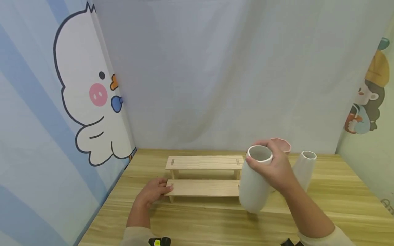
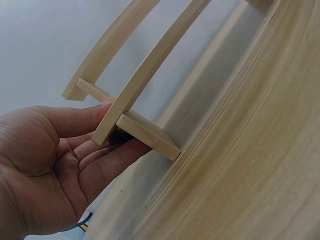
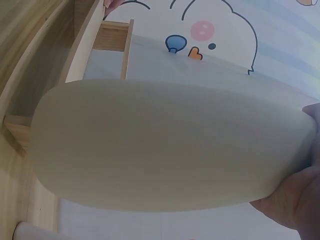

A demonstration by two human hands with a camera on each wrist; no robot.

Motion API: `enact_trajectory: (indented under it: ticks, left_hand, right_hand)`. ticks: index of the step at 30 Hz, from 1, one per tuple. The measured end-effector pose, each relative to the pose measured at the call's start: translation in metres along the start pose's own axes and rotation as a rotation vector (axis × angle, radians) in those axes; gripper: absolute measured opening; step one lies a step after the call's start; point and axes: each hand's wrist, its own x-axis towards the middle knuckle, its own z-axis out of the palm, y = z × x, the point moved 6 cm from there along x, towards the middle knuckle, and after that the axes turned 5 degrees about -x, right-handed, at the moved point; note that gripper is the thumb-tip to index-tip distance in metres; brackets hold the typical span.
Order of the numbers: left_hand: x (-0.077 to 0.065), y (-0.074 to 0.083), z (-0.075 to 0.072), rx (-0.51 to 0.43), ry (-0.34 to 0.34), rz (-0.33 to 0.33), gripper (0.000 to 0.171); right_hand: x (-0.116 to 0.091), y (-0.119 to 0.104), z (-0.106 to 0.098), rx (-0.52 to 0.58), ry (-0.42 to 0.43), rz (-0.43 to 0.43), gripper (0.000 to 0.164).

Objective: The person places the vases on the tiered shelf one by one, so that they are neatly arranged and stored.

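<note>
My right hand [image 1: 278, 169] grips a tall white vase [image 1: 253, 189] around its upper part, just below the open rim. The vase hangs nearly upright in front of the right end of a two-tier wooden display stand [image 1: 203, 188]. Seen from the right wrist, the vase's smooth rounded body [image 3: 165, 145] covers much of the stand. My left hand [image 1: 154, 191] holds the left end of the stand's lower tier. In the left wrist view the thumb lies against the board's [image 2: 145, 75] end, and the other fingers reach underneath beside the leg [image 2: 150, 135].
Behind my right forearm stands a white vase [image 1: 304, 171] with a faceted rim. A pink faceted vase [image 1: 282, 145] shows partly behind my right hand. The wood-grain table [image 1: 215, 222] meets a pale curtain [image 1: 191, 85] at the back and a printed cartoon curtain [image 1: 83, 68] on the left.
</note>
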Motion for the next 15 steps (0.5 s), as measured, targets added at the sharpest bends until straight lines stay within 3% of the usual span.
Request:
enact_trajectory:
  ticks: [5, 15]
  left_hand:
    - [0.001, 0.0, 0.001, -0.004, 0.001, 0.003, 0.067]
    - [0.001, -0.001, 0.0, -0.001, -0.003, 0.01, 0.065]
  right_hand:
    - [0.006, -0.003, 0.009, 0.032, -0.032, 0.027, 0.041]
    - [0.017, -0.009, 0.025, -0.063, -0.042, 0.082, 0.042]
